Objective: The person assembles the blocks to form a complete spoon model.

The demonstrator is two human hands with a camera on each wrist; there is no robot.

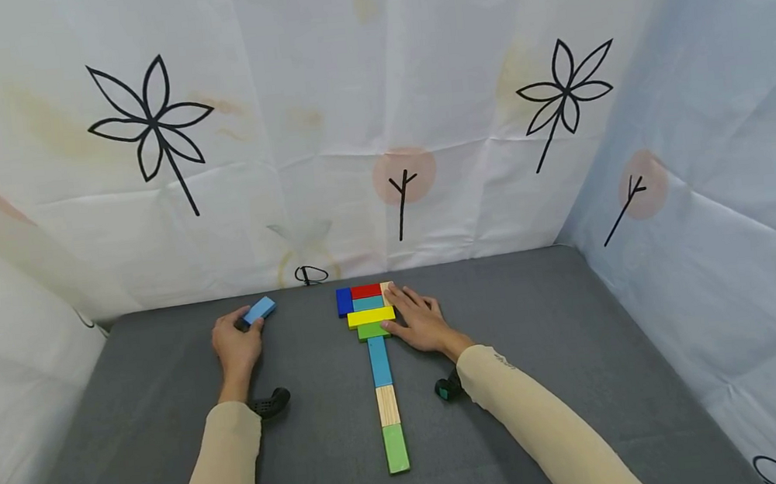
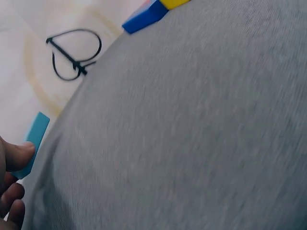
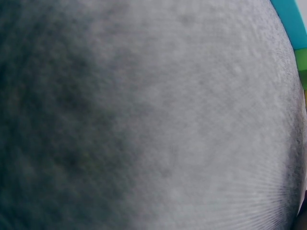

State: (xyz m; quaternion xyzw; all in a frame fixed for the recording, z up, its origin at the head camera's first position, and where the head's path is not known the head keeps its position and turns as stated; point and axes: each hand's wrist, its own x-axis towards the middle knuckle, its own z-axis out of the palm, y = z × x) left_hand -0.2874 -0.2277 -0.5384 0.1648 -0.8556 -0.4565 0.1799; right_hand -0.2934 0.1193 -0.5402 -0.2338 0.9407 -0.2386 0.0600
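Observation:
In the head view my left hand pinches a light blue block between thumb and fingers at the far left. The left wrist view shows the thumb pressed on that block's face. My right hand lies over the right side of a block layout, fingers extended. Its fingertips are at a plain wood block, partly covered, and its thumb is at a green block. A yellow block, a red block, a dark blue block and another light blue block adjoin these.
Below the green block runs a straight column of a light blue block, a wood block and a light green block. Everything lies on a grey cloth-covered table. White patterned curtains hang behind and beside it.

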